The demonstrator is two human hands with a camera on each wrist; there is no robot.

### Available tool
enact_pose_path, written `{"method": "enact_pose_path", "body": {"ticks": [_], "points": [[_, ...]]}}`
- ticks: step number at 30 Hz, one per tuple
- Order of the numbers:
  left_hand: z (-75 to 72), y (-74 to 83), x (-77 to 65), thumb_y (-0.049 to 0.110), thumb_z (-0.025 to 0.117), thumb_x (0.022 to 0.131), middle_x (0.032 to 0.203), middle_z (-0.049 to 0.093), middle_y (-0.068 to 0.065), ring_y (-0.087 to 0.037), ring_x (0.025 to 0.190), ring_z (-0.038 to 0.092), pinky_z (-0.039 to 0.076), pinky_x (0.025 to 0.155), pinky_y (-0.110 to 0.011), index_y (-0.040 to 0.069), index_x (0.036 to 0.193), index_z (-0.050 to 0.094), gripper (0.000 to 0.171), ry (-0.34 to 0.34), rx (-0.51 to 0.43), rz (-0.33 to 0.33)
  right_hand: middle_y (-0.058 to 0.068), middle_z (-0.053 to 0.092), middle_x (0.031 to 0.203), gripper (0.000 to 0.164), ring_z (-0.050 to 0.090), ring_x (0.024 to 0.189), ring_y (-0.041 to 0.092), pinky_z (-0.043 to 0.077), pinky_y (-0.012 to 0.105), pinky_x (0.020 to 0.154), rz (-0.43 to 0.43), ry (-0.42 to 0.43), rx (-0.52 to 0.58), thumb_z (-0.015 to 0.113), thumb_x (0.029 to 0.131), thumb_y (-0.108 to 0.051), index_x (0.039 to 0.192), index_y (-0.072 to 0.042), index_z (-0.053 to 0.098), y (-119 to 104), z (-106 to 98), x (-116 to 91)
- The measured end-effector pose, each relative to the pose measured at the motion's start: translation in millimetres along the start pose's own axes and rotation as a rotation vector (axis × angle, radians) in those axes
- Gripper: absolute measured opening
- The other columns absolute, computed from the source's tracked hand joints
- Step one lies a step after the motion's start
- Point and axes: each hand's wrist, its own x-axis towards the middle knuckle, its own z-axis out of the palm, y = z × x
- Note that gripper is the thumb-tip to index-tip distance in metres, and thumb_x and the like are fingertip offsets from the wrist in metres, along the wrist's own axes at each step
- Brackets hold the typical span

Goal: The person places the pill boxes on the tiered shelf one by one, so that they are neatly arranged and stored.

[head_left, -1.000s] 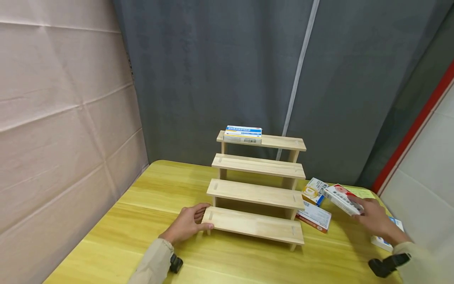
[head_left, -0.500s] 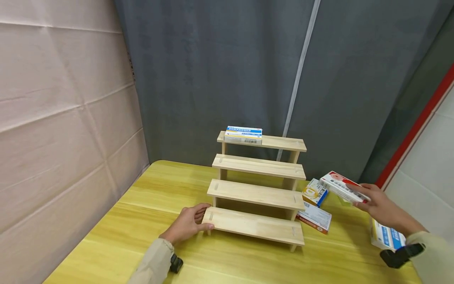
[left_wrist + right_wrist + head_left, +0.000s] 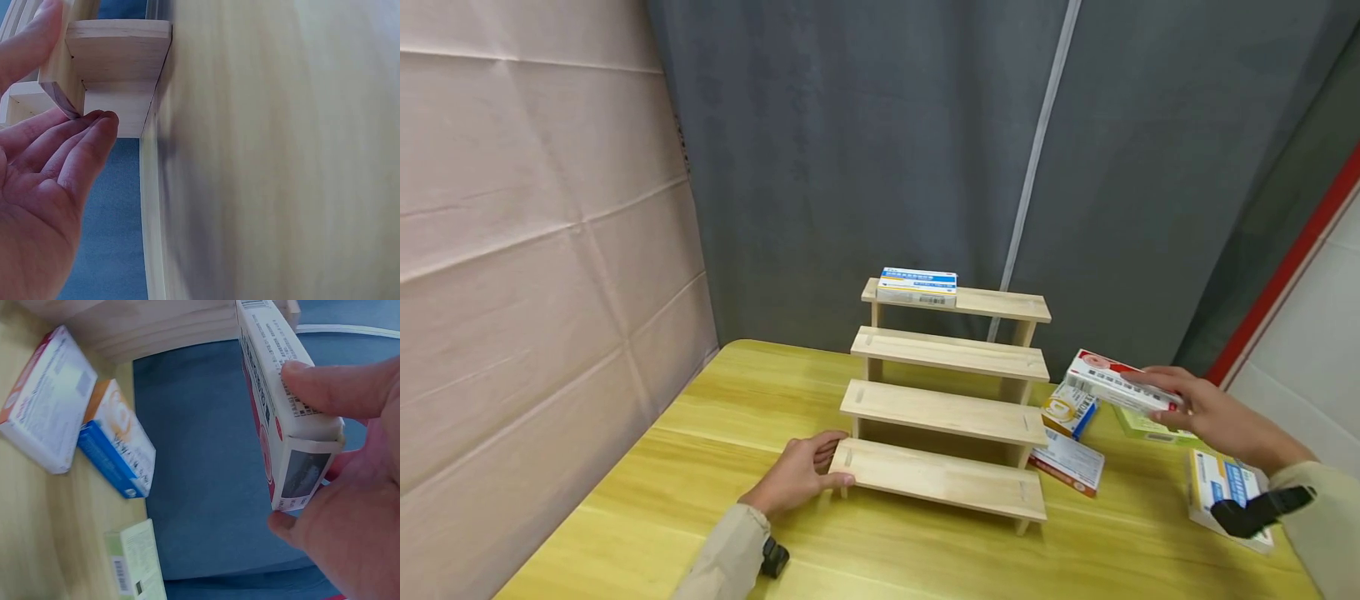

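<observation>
My left hand (image 3: 801,477) grips the left end of the lowest step of a four-tier wooden display stand (image 3: 936,477), thumb on the front edge. In the left wrist view, the fingers of the left hand (image 3: 53,159) reach under the end of that board (image 3: 61,78). At the right, my right hand (image 3: 1217,421) holds a red and white medicine box (image 3: 1108,385) above the table. The right wrist view shows the thumb on one printed side of this medicine box (image 3: 278,375), fingers behind it. A blue and white medicine box (image 3: 916,286) lies on the top tier's left end.
Right of the stand, an orange and blue box (image 3: 1070,410) lies near a white box with a red-brown edge (image 3: 1069,460). Farther right are a green box (image 3: 1150,425) and a blue and white box (image 3: 1213,492), partly behind the right wrist. A grey curtain (image 3: 850,167) hangs behind.
My right hand has lifted the red and white medicine box up and slightly left, uncovering more of the green box and the blue and white box. The left hand stays on the stand.
</observation>
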Motion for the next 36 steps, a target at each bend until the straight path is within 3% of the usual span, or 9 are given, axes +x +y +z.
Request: {"method": "enact_pose_path", "body": {"ticks": [10, 19, 28, 36], "points": [[2.4, -2.6, 0.2, 0.043, 0.079, 0.084, 0.149, 0.05, -0.025, -0.041, 0.134, 0.054, 0.053, 0.109, -0.046, 0.001, 0.148, 0.046, 0.083, -0.009, 0.006, 0.006, 0.035, 0.033, 0.149, 0.057, 0.044, 0.118, 0.057, 0.046, 0.078, 0.083, -0.057, 0.03, -0.031, 0.064, 0.098, -0.019, 0.149, -0.003, 0.043, -15.5, -19.6, 18.2], [2.2, -0.4, -0.2, 0.042, 0.079, 0.085, 0.15, 0.05, -0.025, -0.041, 0.135, 0.054, 0.052, 0.109, -0.046, 0.001, 0.148, 0.046, 0.082, -0.011, 0.012, 0.002, 0.034, 0.027, 0.154, 0.061, 0.04, 0.118, 0.056, 0.05, 0.074, 0.086, -0.029, -0.003, 0.0, 0.062, 0.099, -0.022, 0.154, -0.009, 0.038, -29.4, -33.3, 32.7], [2.6, -2.4, -0.5, 0.042, 0.079, 0.085, 0.15, 0.049, -0.025, -0.042, 0.134, 0.055, 0.052, 0.109, -0.047, 0.002, 0.147, 0.047, 0.081, -0.01, 0.022, 0.003, 0.031, 0.021, 0.158, 0.06, 0.036, 0.122, 0.053, 0.046, 0.068, 0.092, 0.007, -0.051, 0.027, 0.063, 0.098, -0.019, 0.153, -0.01, 0.039, -52.9, -45.6, 57.3], [0.9, -1.6, 1.0, 0.044, 0.078, 0.084, 0.151, 0.049, -0.024, -0.041, 0.135, 0.054, 0.052, 0.109, -0.045, 0.002, 0.148, 0.046, 0.083, -0.007, 0.014, 0.003, 0.029, 0.023, 0.158, 0.056, 0.036, 0.125, 0.051, 0.044, 0.065, 0.096, -0.015, -0.061, 0.076, 0.062, 0.098, -0.013, 0.151, -0.009, 0.043, -68.4, -44.5, 82.0]]}}
